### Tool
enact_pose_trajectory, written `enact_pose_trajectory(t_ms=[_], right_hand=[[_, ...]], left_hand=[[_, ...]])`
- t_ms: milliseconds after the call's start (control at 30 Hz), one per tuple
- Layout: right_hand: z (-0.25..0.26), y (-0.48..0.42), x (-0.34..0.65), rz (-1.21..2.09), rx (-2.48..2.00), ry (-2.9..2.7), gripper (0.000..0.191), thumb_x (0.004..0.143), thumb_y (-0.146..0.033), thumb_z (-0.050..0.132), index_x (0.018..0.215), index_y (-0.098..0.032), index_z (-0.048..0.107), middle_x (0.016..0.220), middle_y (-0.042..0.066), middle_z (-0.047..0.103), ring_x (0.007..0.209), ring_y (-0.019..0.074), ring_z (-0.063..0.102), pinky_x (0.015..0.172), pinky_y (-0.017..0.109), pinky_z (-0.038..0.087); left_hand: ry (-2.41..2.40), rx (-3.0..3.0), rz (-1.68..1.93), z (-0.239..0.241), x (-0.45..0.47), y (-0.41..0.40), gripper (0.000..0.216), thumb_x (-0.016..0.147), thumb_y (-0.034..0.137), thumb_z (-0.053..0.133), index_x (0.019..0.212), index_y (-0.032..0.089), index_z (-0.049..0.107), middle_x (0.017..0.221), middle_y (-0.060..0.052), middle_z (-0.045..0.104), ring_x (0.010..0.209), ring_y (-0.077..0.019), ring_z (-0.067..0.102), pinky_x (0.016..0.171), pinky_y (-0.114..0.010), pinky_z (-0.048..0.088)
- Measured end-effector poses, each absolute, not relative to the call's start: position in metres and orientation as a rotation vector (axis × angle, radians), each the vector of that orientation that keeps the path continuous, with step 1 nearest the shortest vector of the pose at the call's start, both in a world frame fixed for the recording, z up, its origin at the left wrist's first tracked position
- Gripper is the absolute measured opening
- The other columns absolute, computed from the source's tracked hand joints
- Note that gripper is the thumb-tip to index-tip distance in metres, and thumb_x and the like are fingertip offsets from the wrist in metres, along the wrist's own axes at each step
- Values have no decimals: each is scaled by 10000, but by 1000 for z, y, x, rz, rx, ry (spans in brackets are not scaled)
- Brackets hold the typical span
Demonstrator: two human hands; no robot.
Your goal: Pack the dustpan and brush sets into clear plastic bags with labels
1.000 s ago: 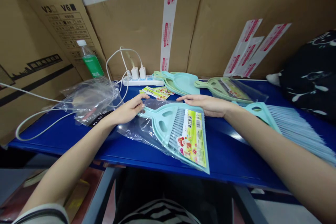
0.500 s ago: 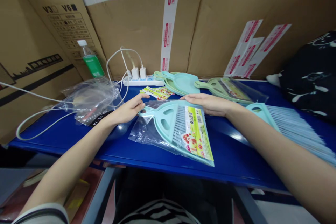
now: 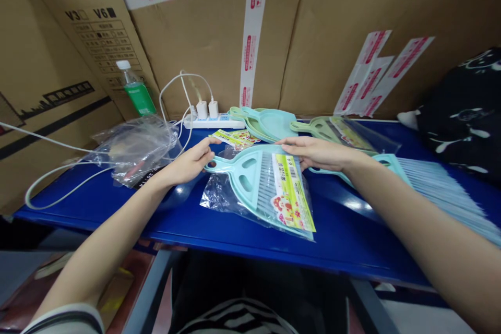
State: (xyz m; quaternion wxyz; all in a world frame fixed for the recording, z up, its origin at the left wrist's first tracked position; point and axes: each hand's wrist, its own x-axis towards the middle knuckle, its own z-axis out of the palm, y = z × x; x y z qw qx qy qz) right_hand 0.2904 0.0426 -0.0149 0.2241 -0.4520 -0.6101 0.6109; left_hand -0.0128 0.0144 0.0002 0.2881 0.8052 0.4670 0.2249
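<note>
A light-blue brush and dustpan set (image 3: 243,180) lies across the middle of the table, partly in a clear plastic bag (image 3: 216,193). A yellow-green label card (image 3: 291,193) covers part of the bristles. At the handle's left end, my left hand (image 3: 193,160) pinches the tip between thumb and fingers. My right hand (image 3: 319,152) grips the far right edge, thumb and fingers closed around the set; some fingertips are hidden beneath it. Beside my right forearm lies another light-blue brush (image 3: 395,167) with long pale bristles.
Light-blue and green dustpans (image 3: 276,121) lie at the back, beside a bagged green set (image 3: 332,133). Label cards (image 3: 235,138), a power strip (image 3: 223,122) with white cables, crumpled plastic bags (image 3: 136,143) and a bottle (image 3: 136,91) stand left. Cardboard (image 3: 207,42) walls the back.
The set has shifted slightly left and away from the table's front edge, and the handle end shows more clearly. My left hand has closed on the handle tip; the right hand's fingers have curled around the edge.
</note>
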Motion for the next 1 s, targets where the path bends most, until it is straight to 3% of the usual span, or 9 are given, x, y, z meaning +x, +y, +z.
enact_pose_trajectory(t_ms=[200,467,667,1000], right_hand=[[-12,41,290,1671,-1267,-1670,280,851,-311,594,1111,-207,604,861,30,651,638,100,599,485,176,523],[-13,42,291,1678,-1264,-1692,249,850,-274,571,1082,-217,640,811,13,616,619,99,546,481,191,473],[-12,41,291,1631,-1300,-1719,230,814,-283,613,1029,-202,631,752,-9,570,550,75,478,413,169,399],[-15,45,294,1612,-1286,-1748,389,709,-393,740,1011,-203,588,605,-64,452,458,55,365,374,175,323]], left_hand=[[1264,2157,560,0,-15,15,360,917,251,331,1250,208,461,832,-5,519,768,-144,556,670,-256,465],[1270,2145,480,3,-13,11,367,917,261,313,1250,210,460,1047,-53,564,803,-146,580,715,-295,485],[1230,2176,461,2,-14,12,358,918,265,317,1240,207,462,955,-36,568,798,-146,573,680,-272,483],[1227,2190,472,4,-13,12,364,928,246,310,1258,198,454,984,-40,577,803,-146,565,706,-292,482]])
